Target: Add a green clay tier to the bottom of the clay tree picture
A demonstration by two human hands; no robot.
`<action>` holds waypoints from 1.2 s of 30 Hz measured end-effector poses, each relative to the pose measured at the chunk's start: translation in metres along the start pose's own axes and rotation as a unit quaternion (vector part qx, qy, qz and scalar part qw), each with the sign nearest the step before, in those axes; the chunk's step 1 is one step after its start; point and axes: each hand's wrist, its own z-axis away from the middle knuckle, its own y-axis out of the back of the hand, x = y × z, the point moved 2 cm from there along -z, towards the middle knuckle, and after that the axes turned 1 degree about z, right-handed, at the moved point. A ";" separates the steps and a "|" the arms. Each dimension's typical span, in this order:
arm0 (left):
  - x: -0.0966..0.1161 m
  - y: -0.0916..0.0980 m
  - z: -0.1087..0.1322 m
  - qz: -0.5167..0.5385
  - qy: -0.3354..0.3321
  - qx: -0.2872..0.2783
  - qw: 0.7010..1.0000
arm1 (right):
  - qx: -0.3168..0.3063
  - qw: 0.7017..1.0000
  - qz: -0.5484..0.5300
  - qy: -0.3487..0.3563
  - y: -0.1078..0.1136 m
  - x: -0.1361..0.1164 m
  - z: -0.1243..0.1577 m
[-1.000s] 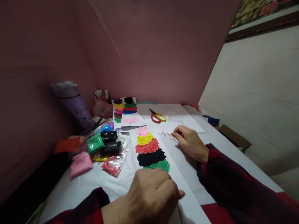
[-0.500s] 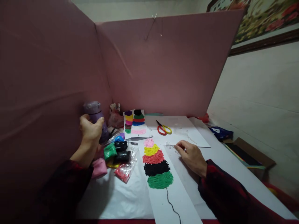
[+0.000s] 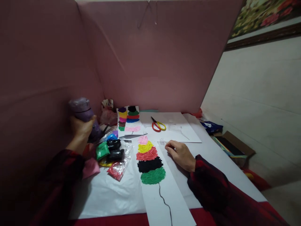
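My left hand is wrapped round a purple bottle at the left, beside the pink screen. On the white paper rests my right hand, fingers curled on a clear plastic fork whose tines point left. A long paper strip lies between my arms, carrying clay bands of pink, yellow, red, black and green above a drawn black line. Bags of coloured clay lie just right of my left hand.
A second clay-covered card and red-and-yellow scissors lie farther back on white sheets. A pink folding screen walls the left and back. A cardboard box and a blue packet sit at the right table edge.
My left hand left the near end of the strip, reached left and took hold of the purple bottle. My right hand stayed on the fork. The camera view shifted.
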 end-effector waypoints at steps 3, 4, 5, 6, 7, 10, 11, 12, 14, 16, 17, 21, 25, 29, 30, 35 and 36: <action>0.003 0.008 -0.002 0.022 0.106 0.137 0.985 | 0.002 1.000 -0.004 -0.001 0.000 0.001 0.000; 0.006 0.010 -0.003 0.031 0.123 0.162 0.979 | 0.002 1.000 -0.005 0.000 0.000 0.002 0.000; 0.008 0.011 -0.003 0.037 0.134 0.180 0.974 | 0.002 1.000 -0.006 0.001 0.000 0.002 0.000; 0.011 0.013 -0.004 0.044 0.138 0.194 0.970 | 0.002 1.000 -0.007 0.002 -0.001 0.003 -0.001; 0.015 0.014 -0.004 0.051 0.133 0.208 0.968 | 0.002 1.000 -0.008 0.004 -0.001 0.003 -0.001; 0.025 0.019 -0.004 0.072 0.089 0.253 0.961 | 0.005 1.000 -0.009 0.009 -0.001 0.003 0.000; 0.028 0.020 -0.005 0.076 0.074 0.264 0.959 | 0.007 1.000 -0.009 0.011 0.000 0.003 0.000; 0.030 0.022 -0.005 0.077 0.063 0.272 0.957 | 0.008 1.000 -0.009 0.013 0.000 0.003 -0.001; 0.033 0.023 -0.007 0.073 0.051 0.277 0.957 | 0.011 1.000 -0.009 0.015 0.000 0.003 -0.001; 0.034 0.024 -0.010 0.071 0.042 0.284 0.955 | 0.014 1.000 -0.008 0.016 0.000 0.003 -0.001; 0.034 0.023 -0.012 0.071 0.039 0.289 0.954 | 0.015 1.000 -0.007 0.017 0.000 0.003 -0.001; 0.031 0.022 -0.016 0.072 0.030 0.316 0.946 | 0.016 1.000 -0.005 0.018 -0.001 0.004 -0.001; 0.040 0.027 -0.020 0.053 0.023 0.337 0.940 | 0.017 1.000 -0.003 0.023 -0.001 0.003 -0.001; 0.072 0.041 -0.019 0.015 -0.012 0.343 0.939 | 0.016 0.999 -0.002 0.028 -0.001 0.002 -0.001; 0.081 0.044 -0.017 0.004 -0.031 0.326 0.945 | 0.015 0.999 -0.002 0.028 -0.002 0.002 -0.001; 0.114 0.030 0.002 -0.075 -0.150 0.106 0.980 | 0.013 1.000 -0.002 0.028 -0.003 0.004 0.000; 0.116 0.022 0.008 -0.090 -0.168 0.042 0.981 | 0.013 1.000 -0.003 0.028 -0.003 0.005 0.000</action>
